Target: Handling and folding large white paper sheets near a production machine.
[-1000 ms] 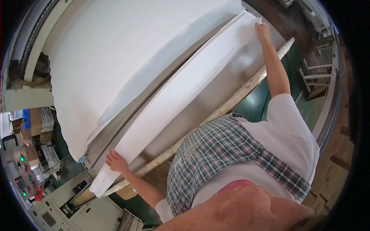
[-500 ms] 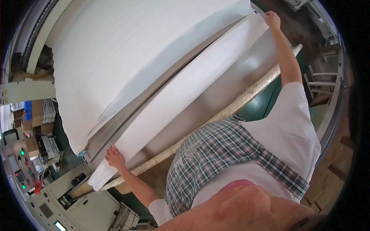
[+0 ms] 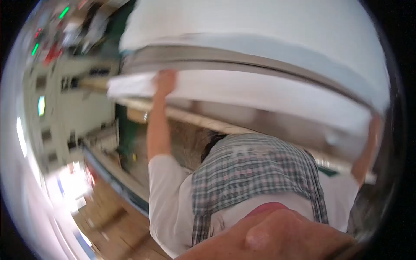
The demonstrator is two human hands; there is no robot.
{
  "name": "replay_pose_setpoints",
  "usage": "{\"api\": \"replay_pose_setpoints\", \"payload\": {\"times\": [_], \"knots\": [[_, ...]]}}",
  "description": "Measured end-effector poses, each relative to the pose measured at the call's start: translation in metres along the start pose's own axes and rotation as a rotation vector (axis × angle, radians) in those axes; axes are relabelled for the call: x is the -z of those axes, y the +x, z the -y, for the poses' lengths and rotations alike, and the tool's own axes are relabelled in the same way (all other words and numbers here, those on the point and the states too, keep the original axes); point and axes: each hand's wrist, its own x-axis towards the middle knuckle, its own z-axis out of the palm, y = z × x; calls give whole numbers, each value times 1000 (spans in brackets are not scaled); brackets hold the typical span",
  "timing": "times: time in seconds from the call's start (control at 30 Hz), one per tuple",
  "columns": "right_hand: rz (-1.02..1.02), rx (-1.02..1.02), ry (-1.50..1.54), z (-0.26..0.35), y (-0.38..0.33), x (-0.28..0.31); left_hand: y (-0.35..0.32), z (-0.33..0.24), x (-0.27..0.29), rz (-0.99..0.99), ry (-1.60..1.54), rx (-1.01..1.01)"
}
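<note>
A long white strip of folded sheet material (image 3: 242, 89), likely cloth, lies across a grey-brown ledge (image 3: 260, 119) in front of me. My left hand (image 3: 166, 81) rests on the strip near its left end, its fingers smeared by motion. At the far right end my right hand (image 3: 375, 121) is at the strip's edge, blurred and partly lost at the picture's rim, so its grip cannot be made out. Beyond a dark slot hangs a broad white sheet (image 3: 260, 21), its lower edge bluish in shade.
A pale wrapped rail (image 3: 203, 122) runs along the ledge's near side, close to my checked apron (image 3: 260, 169). On the left stand a cream machine cabinet (image 3: 65, 130) with a lit screen and, farther up, blurred green lights. Cardboard boxes (image 3: 112, 212) lie at the lower left.
My view has swung to the left, so the strip now runs nearly level and the cabinet shows more. Both hands stay near the strip's two ends.
</note>
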Motion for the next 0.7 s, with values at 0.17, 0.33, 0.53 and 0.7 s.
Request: {"api": "replay_pose_setpoints", "payload": {"times": [0.17,0.33,0.53,0.7], "knots": [[345,-710,595,105,74,178,-23,-57,55,270,-118,353],[267,-1120,494,77,10,220,-57,-89,70,129,-253,392],[282,-1189,437,94,9,191,-74,-50,62,-327,-369,508],[377,-651,305,159,-19,217,-89,16,26,-223,-301,675]]}}
